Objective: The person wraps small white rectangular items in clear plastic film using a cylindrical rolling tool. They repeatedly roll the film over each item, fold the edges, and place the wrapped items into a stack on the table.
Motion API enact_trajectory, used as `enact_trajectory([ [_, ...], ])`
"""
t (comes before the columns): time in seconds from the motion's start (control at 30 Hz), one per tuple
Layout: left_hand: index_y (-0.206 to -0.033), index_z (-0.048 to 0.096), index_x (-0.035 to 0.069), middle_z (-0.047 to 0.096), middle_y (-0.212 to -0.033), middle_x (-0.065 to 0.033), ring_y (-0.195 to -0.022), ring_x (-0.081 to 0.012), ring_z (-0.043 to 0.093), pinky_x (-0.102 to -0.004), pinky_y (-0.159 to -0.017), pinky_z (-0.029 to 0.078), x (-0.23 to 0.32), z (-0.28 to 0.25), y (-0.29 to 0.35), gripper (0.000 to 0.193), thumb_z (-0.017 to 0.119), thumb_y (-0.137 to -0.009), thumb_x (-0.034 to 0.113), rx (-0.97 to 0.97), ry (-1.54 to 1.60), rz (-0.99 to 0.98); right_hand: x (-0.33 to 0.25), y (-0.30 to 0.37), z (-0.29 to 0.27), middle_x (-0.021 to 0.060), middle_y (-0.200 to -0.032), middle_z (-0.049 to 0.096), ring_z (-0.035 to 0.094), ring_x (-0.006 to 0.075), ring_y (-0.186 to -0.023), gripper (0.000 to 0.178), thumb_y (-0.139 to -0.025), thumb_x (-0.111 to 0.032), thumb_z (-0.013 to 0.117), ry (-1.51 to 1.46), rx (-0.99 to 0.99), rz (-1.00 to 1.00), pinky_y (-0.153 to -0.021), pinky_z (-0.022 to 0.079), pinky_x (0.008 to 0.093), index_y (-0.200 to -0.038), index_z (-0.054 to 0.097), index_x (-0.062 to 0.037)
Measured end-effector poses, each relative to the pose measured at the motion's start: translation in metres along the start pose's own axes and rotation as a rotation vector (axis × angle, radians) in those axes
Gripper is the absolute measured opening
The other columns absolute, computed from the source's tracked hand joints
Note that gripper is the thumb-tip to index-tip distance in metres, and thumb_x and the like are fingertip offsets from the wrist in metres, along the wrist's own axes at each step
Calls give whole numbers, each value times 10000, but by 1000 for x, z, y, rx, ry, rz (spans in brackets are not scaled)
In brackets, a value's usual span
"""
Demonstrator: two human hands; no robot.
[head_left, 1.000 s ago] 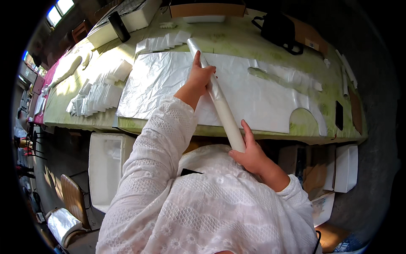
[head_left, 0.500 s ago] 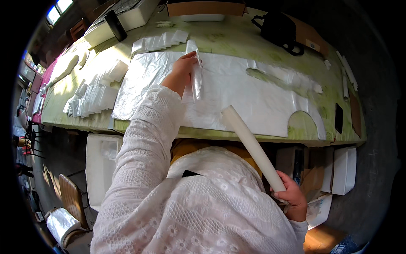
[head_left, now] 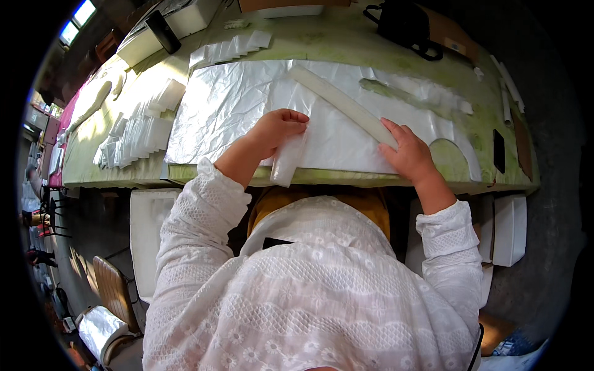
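My left hand [head_left: 276, 133] is closed on a folded strip of clear plastic film [head_left: 288, 162], whose lower end hangs past the near edge of the table. A long off-white tube [head_left: 341, 102] lies slanting over the plastic, its far end close to the strip's top. Around the tube's near end curl the fingers of my right hand [head_left: 409, 153]. Both hands are above a large flat white plastic sheet [head_left: 218, 114] spread on the table. At the sheet's right side, a curved cut-out edge shows.
Folded clear plastic packets [head_left: 142, 139] lie in a fanned pile at left, with more packets [head_left: 232, 48] behind. A crumpled plastic strip [head_left: 427, 96] rests at right, near a black phone [head_left: 499, 150]. A black bottle [head_left: 163, 32] and black bag [head_left: 399, 28] stand farther back.
My right hand has raised the tube from beside my body onto the plastic sheet. My left hand has drawn the clear strip nearer, toward the table's front edge.
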State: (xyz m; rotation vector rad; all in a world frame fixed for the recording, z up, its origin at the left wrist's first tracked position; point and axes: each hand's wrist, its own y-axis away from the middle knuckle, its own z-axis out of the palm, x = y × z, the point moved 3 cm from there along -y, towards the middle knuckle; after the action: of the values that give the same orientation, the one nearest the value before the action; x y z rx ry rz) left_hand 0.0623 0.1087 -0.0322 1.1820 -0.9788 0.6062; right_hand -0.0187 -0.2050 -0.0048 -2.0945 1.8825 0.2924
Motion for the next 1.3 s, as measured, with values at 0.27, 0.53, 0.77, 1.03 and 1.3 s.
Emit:
enact_trajectory([
  [0.27,-1192,682,0,692,-995,-42,-846,-108,650,-271,-766,551,-64,11,90,230,674,-967,42,-149,1,-51,12,1,8,73,-1270,596,534,326,-1256,643,-839,-212,712,291,260,-113,-1078,427,497,-1459,544,-190],
  [0.53,-1218,662,-4,686,-1003,-51,-866,-124,661,-286,-746,563,-63,31,76,252,676,-972,52,-121,127,-23,-114,-18,63,44,-1552,483,356,324,-1488,455,-980,-268,597,-259,119,-554,-1227,213,581,-1423,589,-163],
  [0.77,-1239,695,2,726,-1089,-51,-1001,-118,672,-261,-894,544,-78,21,128,259,674,-983,39,-441,-95,-76,-107,-57,92,7,-1588,452,349,239,-1504,467,-1019,-276,508,-6,-124,-486,-1249,191,537,-1471,547,-167],
  [1.03,-1467,530,69,569,-1461,-109,-1360,-250,531,-419,-1084,462,-57,-54,119,590,673,-902,-18,-168,-647,632,-106,-55,94,8,-1594,449,339,240,-1511,474,-1013,-268,519,-10,-112,-510,-1256,174,532,-1477,546,-174],
  [1.3,-1494,513,189,467,-1571,-41,-1499,-288,365,-556,-1230,230,-47,8,84,740,752,-796,121,60,-1336,841,-95,-15,71,70,-1452,557,426,311,-1428,395,-882,-171,677,-112,-74,-644,-1222,251,579,-1276,673,-153],
])
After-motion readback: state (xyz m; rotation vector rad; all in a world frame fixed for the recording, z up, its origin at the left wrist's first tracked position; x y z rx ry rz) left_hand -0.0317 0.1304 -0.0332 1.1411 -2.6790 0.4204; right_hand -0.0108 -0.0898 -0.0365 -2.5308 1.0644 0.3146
